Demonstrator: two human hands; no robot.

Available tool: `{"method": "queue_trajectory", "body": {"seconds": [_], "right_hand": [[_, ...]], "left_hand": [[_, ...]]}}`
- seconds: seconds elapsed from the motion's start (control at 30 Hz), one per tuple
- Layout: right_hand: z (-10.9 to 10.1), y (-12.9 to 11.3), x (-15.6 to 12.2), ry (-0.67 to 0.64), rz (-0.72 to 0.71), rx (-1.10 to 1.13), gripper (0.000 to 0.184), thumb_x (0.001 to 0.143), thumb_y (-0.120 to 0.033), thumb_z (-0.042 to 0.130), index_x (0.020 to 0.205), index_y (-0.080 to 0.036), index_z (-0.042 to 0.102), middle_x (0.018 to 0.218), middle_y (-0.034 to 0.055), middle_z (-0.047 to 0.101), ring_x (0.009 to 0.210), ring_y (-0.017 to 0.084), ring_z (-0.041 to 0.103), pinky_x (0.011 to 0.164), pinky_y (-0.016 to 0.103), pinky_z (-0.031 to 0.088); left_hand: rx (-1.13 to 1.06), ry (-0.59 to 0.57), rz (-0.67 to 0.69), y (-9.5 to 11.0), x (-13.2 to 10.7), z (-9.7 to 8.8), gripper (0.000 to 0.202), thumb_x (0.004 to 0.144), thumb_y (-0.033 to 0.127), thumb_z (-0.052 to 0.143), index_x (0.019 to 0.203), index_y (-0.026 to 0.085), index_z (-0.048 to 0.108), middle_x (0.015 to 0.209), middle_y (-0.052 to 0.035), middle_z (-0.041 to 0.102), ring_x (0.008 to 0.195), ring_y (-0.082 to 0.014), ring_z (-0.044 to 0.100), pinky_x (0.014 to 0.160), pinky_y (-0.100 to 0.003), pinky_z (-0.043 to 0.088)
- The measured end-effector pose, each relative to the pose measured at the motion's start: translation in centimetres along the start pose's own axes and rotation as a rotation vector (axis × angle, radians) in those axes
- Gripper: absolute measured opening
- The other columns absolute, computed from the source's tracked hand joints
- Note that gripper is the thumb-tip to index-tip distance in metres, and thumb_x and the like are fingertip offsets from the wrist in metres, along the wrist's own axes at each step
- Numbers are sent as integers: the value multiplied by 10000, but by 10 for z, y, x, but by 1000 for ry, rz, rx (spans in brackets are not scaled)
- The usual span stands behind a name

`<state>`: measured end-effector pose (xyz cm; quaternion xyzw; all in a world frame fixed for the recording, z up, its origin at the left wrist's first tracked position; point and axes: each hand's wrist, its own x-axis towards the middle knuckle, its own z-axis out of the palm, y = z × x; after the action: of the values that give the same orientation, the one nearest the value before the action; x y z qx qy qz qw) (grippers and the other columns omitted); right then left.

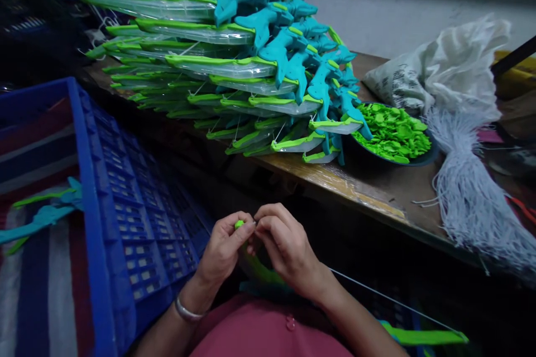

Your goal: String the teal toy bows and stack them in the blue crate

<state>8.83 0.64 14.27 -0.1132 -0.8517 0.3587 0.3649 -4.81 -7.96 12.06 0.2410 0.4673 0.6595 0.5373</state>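
Observation:
Across my lap lies a toy bow with a teal middle and green limbs; its far limb (pixel 422 337) pokes out past my right forearm. My left hand (pixel 221 248) is closed round the green tip (pixel 239 224) of the near limb, in front of my chest. Fingers pinched, my right hand (pixel 288 248) meets it at that tip. A taut white string (pixel 389 301) runs from the far tip up behind my right hand. The string's near end is hidden by my fingers.
Stacked toy bows (pixel 234 67) fill the table's left part. Beside them stand a bowl of small green parts (pixel 393 131), a bundle of white strings (pixel 464 178) and a white woven sack (pixel 435 67). A blue crate (pixel 104 223) at left holds another bow (pixel 46 215) on striped cloth.

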Motion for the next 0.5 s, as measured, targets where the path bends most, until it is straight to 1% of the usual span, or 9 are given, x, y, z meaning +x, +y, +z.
{"method": "queue_trajectory", "body": {"seconds": [0.07,0.17,0.27,0.33,0.4,0.5], "right_hand": [[0,1,1,6,-41,-6,134,1018,-89,448,976,-162,552,1070,113,615,933,152,580,779,282,522],[3,3,0,-6,-76,-47,145,1020,-104,436,933,-171,530,941,84,609,866,160,547,752,298,503],[4,1,-2,5,-36,-71,141,1023,-128,432,917,-172,513,885,66,588,808,152,521,724,296,479],[2,-2,-2,11,83,21,147,1027,-136,428,913,-171,514,879,50,587,774,129,538,709,272,478],[-2,-5,0,-4,263,193,136,1022,-156,453,906,-172,522,848,24,594,716,100,561,666,232,479],[-9,-4,6,-87,521,478,118,988,-202,529,874,-175,540,756,-11,610,645,83,585,601,191,481]], "left_hand": [[-19,-21,-28,2,2,1,390,803,474,829,707,154,629,569,26,529,495,-91,484,487,-196,399],[-46,-7,-27,1,4,2,373,781,446,854,701,152,639,566,27,537,491,-87,489,484,-187,406],[-54,37,25,-4,2,3,327,801,412,846,724,163,648,575,32,551,491,-87,505,487,-185,431],[-26,25,65,-8,1,1,298,850,393,807,737,168,649,588,31,558,501,-94,528,498,-191,451],[30,-17,101,-12,-1,-2,269,905,371,754,758,170,652,611,24,571,528,-109,564,524,-209,480],[110,-75,128,-14,-2,-9,221,943,335,714,802,173,663,652,16,599,566,-130,608,562,-242,513]]}}
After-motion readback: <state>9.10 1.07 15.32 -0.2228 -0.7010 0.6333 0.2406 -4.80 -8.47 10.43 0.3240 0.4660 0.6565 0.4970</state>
